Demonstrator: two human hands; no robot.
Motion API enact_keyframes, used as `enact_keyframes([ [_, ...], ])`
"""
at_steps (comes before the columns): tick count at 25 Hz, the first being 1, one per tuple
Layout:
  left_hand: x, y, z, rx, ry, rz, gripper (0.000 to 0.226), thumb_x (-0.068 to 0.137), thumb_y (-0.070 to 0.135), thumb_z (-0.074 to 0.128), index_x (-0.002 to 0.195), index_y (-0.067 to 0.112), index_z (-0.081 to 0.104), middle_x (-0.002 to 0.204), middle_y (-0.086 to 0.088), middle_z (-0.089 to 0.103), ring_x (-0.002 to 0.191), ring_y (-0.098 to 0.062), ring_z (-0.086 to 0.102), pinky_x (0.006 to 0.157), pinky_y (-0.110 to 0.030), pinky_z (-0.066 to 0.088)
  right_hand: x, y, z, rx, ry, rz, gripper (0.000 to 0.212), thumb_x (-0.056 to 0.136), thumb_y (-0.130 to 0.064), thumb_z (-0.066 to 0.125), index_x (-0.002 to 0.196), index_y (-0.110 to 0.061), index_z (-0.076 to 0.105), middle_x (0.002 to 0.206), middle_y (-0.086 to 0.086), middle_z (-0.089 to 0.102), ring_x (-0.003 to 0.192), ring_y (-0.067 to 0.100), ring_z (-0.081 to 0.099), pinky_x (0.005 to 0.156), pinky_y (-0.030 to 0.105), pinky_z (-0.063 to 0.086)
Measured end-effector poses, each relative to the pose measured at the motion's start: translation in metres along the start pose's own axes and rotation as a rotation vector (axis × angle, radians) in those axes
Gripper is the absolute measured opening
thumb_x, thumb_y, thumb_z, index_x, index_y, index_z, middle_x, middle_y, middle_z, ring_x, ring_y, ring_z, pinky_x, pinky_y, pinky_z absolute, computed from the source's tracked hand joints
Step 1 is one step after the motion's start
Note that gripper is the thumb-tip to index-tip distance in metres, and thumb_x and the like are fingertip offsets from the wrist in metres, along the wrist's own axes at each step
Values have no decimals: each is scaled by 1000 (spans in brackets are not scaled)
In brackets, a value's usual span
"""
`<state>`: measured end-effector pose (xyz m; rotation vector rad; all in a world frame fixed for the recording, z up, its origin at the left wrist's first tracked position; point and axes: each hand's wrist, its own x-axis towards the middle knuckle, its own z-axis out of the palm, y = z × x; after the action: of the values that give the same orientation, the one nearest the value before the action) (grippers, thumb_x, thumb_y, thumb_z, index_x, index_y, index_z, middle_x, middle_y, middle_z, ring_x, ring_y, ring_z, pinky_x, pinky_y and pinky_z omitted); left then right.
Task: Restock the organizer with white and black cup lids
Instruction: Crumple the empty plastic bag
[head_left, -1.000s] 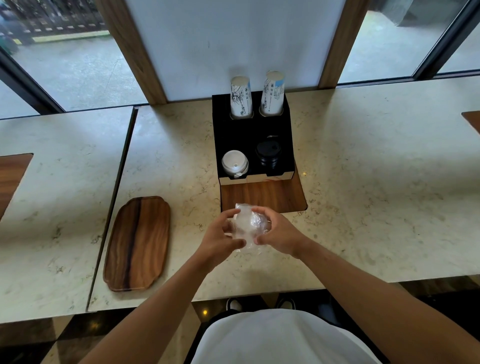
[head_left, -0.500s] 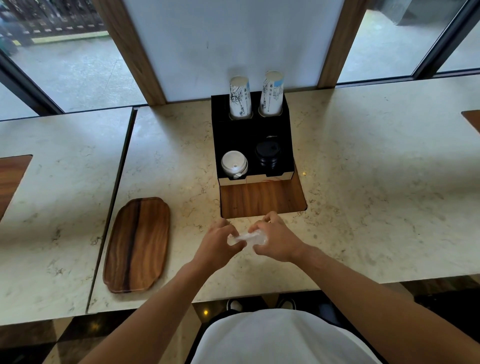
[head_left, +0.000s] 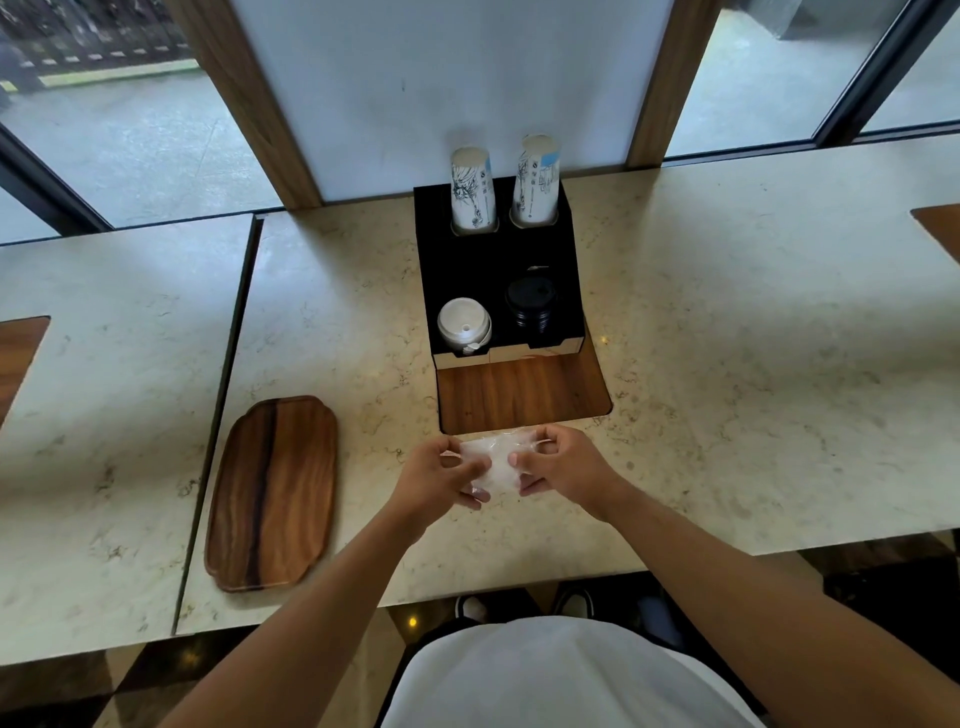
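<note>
Just below wood inset (head_left: 522, 392) on counter (head_left: 727, 364): your left hand (head_left: 436, 480) and right hand (head_left: 566, 467) both pinch crumpled clear plastic wrap (head_left: 493, 465), fingers curled, forearms converging. Organizer (head_left: 496, 270) behind: white lids (head_left: 464, 328) front-left slot, black lids (head_left: 531, 306) front-right, paper cups (head_left: 471, 189) in back. Wooden tray (head_left: 272, 493) at left.

left hand (head_left: 439, 475) – fingers curled, pinching | right hand (head_left: 563, 467) – same

organizer (head_left: 496, 270) behind hands (head_left: 498, 470); tray (head_left: 272, 493) left; lids (head_left: 464, 326) apparently in front compartments.
</note>
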<state>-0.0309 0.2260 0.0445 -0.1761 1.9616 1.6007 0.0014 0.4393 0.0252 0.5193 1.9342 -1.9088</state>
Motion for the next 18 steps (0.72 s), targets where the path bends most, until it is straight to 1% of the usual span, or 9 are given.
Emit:
enact_keyframes([
  [2, 0, -2, 2, 15, -18, -4, 28, 90, 19, 79, 107, 2, 65, 86, -14, 79, 74, -37, 78, 61, -39, 65, -1, 4, 0, 10, 10, 25, 34, 85, -23, 82, 113, -11, 67, 88, 13, 79, 77, 28, 78, 71, 39, 65],
  [5, 5, -4, 6, -20, -73, -58, 29, 92, 21, 76, 109, 0, 67, 90, -19, 78, 79, -37, 78, 71, -44, 66, -3, 16, -4, 52, 93, 70, 35, 84, -26, 82, 113, -14, 66, 91, 13, 78, 77, 26, 78, 71, 37, 65],
  [8, 10, -9, 17, -1, -147, -91, 25, 93, 13, 76, 109, -4, 67, 97, -23, 75, 83, -37, 77, 77, -45, 65, -11, 34, -10, 110, 185, 107, 37, 83, -24, 82, 114, -16, 65, 95, 13, 76, 75, 24, 77, 72, 38, 65],
  [10, 13, -11, 28, 29, -180, -107, 22, 92, 8, 76, 105, -7, 66, 89, -20, 73, 83, -39, 77, 76, -45, 66, -21, 47, -14, 185, 231, 127, 35, 81, -23, 83, 110, -16, 65, 87, 9, 77, 72, 22, 75, 70, 38, 65],
  [12, 16, -14, 41, 56, -203, -125, 19, 92, 3, 75, 103, -9, 64, 83, -17, 67, 79, -39, 76, 71, -43, 66, -33, 60, -17, 275, 278, 143, 40, 80, -21, 85, 113, -10, 65, 84, 9, 75, 70, 22, 74, 69, 37, 64],
  [15, 17, -18, 61, 57, -232, -161, 23, 91, -2, 73, 108, -14, 62, 87, -22, 65, 72, -35, 72, 63, -39, 66, -52, 75, -24, 382, 308, 149, 53, 79, -14, 88, 124, -4, 61, 97, 17, 71, 77, 24, 73, 75, 39, 63],
  [18, 17, -21, 75, 58, -281, -153, 25, 90, 1, 76, 110, -10, 65, 91, -23, 70, 70, -32, 74, 64, -40, 66, -73, 83, -33, 519, 316, 136, 57, 76, -8, 88, 127, -5, 61, 106, 19, 70, 88, 29, 74, 84, 43, 63],
])
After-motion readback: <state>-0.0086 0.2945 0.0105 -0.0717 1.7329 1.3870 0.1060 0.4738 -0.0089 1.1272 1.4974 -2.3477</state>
